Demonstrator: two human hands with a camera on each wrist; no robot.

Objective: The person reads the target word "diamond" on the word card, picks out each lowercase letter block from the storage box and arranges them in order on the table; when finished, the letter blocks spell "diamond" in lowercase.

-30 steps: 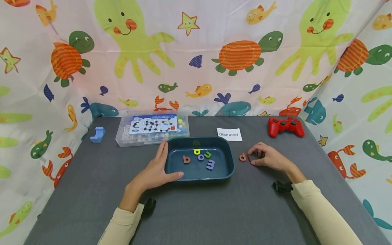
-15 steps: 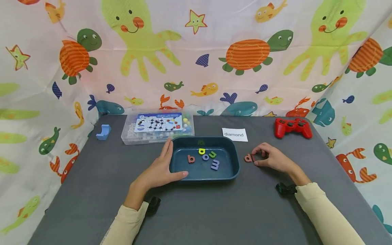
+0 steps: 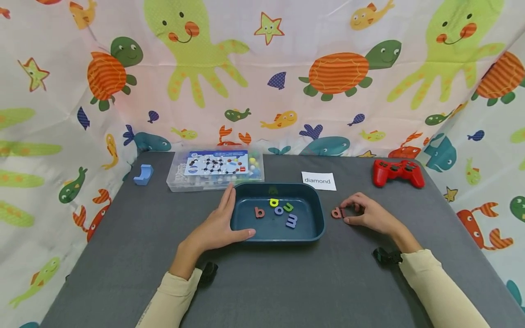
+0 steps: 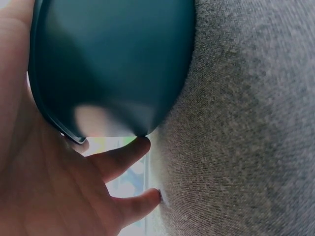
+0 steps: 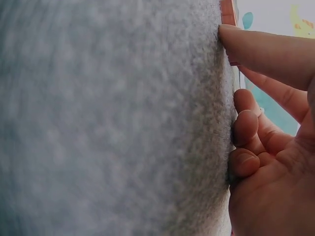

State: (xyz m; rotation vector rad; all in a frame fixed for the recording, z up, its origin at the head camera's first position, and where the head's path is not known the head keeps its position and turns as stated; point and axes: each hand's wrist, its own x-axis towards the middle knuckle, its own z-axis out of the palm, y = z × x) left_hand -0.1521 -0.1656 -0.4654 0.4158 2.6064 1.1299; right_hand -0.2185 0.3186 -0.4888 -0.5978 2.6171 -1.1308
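Note:
My left hand [image 3: 219, 228] rests against the left end of a dark blue tray [image 3: 319, 228], fingers straight along the outer wall and thumb across the near-left rim. In the left wrist view, fingertips touch the tray's outside. Inside the tray lie a brown b [image 3: 259, 212], a yellow letter [image 3: 274, 202], a green u [image 3: 288, 207], a purple o [image 3: 279, 211] and a purple m [image 3: 291, 221]. Right of it, my right hand [image 3: 365, 214] pinches a thin reddish-brown letter [image 3: 343, 212] between thumb and index finger, close beside a brown d [image 3: 336, 212] on the table.
A white card [image 3: 318, 181] reading "diamond" lies behind the letters. At the back are a clear plastic case [image 3: 215, 171], a small blue block [image 3: 143, 175] and a red game controller [image 3: 398, 173]. A patterned curtain [image 3: 254, 91] closes off the far side of the grey table [image 3: 287, 282].
My right hand has brought the thin letter slightly left, closer to the d. The left hand stays on the tray. The whole head view has shifted a little.

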